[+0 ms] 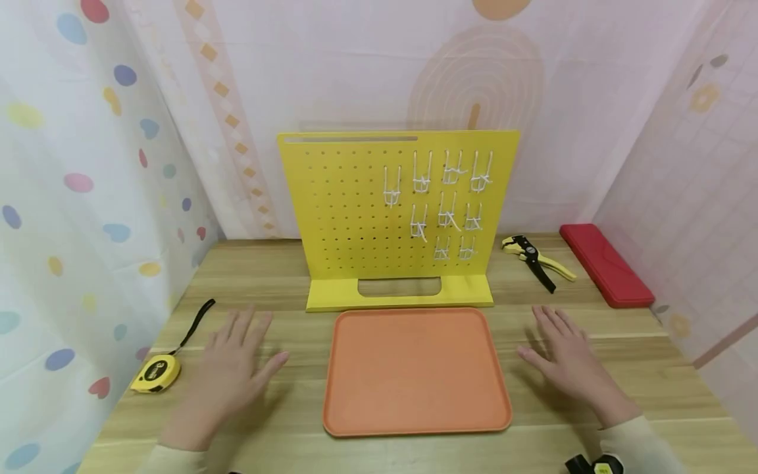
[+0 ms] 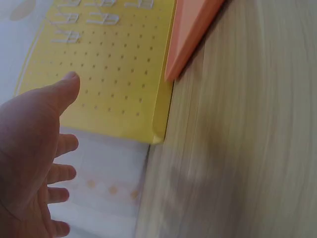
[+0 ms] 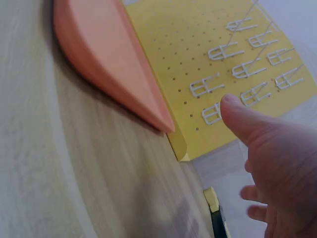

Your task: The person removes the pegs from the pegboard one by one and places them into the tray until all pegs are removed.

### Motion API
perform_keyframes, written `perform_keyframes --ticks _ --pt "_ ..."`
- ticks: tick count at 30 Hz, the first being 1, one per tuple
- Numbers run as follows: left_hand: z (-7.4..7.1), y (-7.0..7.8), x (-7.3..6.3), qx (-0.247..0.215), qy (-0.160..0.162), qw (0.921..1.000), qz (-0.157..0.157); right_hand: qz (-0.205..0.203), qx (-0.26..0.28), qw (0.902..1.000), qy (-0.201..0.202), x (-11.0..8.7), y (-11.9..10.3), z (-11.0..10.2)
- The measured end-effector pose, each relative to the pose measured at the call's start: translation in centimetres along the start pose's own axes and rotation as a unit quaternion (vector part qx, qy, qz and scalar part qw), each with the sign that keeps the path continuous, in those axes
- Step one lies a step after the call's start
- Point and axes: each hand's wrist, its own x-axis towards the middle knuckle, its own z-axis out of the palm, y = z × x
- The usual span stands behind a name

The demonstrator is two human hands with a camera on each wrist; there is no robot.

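Both hands are spread on either side of an orange tray (image 1: 417, 372), palms down over the wooden table. My left hand (image 1: 231, 368) holds nothing; a yellow tape measure (image 1: 156, 373) with a black strap lies to its left. On the other side my right hand (image 1: 565, 362) is also bare, its thumb pointing toward the tray. Beyond its fingertips lie yellow and black wire strippers (image 1: 535, 260). Behind the tray stands a yellow pegboard (image 1: 349, 217), with several white wire hooks (image 1: 422, 181) mounted on its right half.
A long red case (image 1: 606, 265) rests at the table's right rear, beside the wire strippers. Patterned curtains (image 1: 355, 66) close in the back and both sides. The pegboard's base reaches forward to the tray's far rim.
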Motion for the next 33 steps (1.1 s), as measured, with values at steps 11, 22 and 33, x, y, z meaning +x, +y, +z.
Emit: perform_keyframes --ticks 11,22,33 --pt "4.7 4.4 4.0 -0.192 -0.068 0.979 0.006 0.011 0.185 0.9827 -0.006 3.1 -0.3 2.3" --pt "7.9 4.1 5.9 -0.303 -0.073 0.9493 -0.044 0.076 0.346 0.9333 -0.06 5.0 -0.1 4.4" --pt "8.6 3.9 5.4 -0.42 -0.07 0.8975 -0.116 0.092 0.401 0.9099 -0.053 4.5 -0.1 5.3"
